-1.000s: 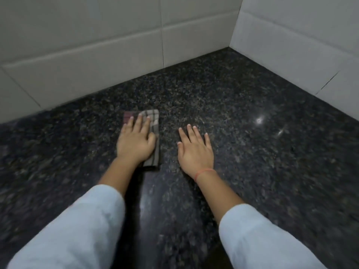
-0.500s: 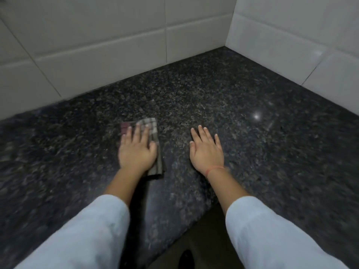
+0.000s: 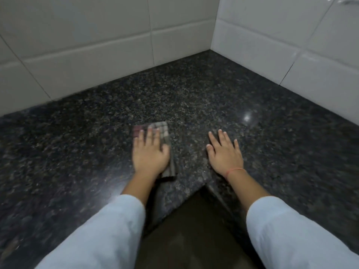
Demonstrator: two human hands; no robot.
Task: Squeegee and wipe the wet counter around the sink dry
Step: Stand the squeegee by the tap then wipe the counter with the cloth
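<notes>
A folded checked cloth lies flat on the dark speckled granite counter. My left hand presses down on it, palm flat, fingers spread over the cloth. The cloth's far end and right edge stick out from under the hand. My right hand rests flat on the bare counter to the right of the cloth, fingers apart, holding nothing. A red thread sits on that wrist. No sink or squeegee is in view.
White tiled walls meet at a corner at the back right. The counter's inner corner edge lies just below my hands, with dark floor beneath it. Both arms wear pale blue sleeves.
The view has pulled back and down, so the counter's inner edge and the floor now show. My left hand with the cloth has slid slightly nearer the edge; the right hand stays flat.
</notes>
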